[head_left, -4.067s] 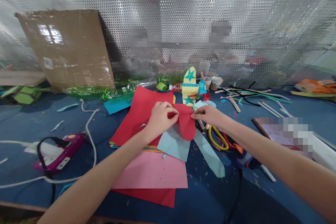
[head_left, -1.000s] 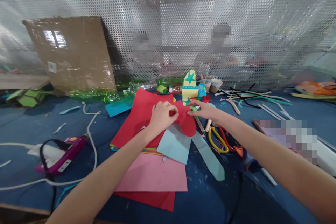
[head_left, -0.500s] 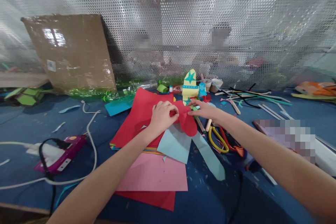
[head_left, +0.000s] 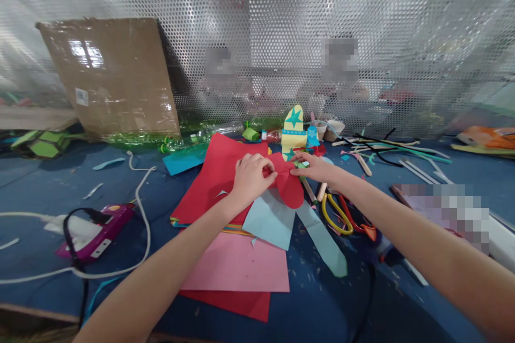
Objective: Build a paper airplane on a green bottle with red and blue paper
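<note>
Head: red cutout [head_left: 291,192] partly behind hands [head_left: 251,176] [head_left: 317,169]

The red cutout [head_left: 291,194] probably continues behind the left hand [head_left: 254,178].

Somebody's slim left forearm [head_left: 169,265], bare as far as it shows, right forearm [head_left: 406,225] likewise, slender-fingered bare left hand [head_left: 252,178], matching right hand [head_left: 316,168]

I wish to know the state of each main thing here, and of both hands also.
red cutout, creased and held up
left hand, pinching red cutout
right hand, touching red cutout, grip unclear
red sheets, stacked
pink sheet, flat, partly covered
blue strip, lying flat
power strip, plugs inserted
cardboard, standing, leaning back
yellow cutout, upright
</note>
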Tool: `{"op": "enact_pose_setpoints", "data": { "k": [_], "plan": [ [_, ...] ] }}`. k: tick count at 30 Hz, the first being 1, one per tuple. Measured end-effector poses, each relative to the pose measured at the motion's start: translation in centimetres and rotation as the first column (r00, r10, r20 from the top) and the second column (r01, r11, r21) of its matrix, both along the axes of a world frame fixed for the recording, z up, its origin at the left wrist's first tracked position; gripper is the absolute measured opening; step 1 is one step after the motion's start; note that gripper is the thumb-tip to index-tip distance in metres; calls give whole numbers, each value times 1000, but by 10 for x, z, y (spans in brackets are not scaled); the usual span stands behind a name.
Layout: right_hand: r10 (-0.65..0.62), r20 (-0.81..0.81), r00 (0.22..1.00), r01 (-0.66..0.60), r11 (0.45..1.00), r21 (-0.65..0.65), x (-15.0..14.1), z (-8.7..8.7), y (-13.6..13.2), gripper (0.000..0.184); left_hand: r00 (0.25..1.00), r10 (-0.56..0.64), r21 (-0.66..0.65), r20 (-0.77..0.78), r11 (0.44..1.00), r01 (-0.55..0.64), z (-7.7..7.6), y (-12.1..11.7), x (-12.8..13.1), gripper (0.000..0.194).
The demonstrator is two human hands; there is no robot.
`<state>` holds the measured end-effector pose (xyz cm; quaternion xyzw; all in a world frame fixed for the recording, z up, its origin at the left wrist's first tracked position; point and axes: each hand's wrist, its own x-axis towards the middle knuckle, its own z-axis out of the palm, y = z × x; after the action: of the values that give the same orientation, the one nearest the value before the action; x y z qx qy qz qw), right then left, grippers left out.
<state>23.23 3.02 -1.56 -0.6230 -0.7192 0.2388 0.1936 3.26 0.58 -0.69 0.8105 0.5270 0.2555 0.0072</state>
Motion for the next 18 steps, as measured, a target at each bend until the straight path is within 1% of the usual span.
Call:
{"op": "enact_pose_setpoints", "data": {
  "k": [4, 8, 13, 18],
  "plan": [
    [10, 17, 1000, -10, 1000, 27, 0, 0, -1, 31, 1000, -6, -9, 2, 1000, 6, 1, 1, -1, 6],
    [14, 39, 999, -14, 1000, 17, 0, 4, -3, 31, 1000, -18, -30, 6, 999, 18, 3, 2, -2, 4],
    [-17, 83, 996, 15, 1000, 20, -4, 8, -6, 30, 999, -38, -57, 35, 998, 40, 4, 1, -3, 5],
    [-64, 139, 988, 57, 997, 52, -9, 8, -11, 32, 990, -96, -90, 108, 990, 106, 6, 5, -8, 16]
  ]
}}
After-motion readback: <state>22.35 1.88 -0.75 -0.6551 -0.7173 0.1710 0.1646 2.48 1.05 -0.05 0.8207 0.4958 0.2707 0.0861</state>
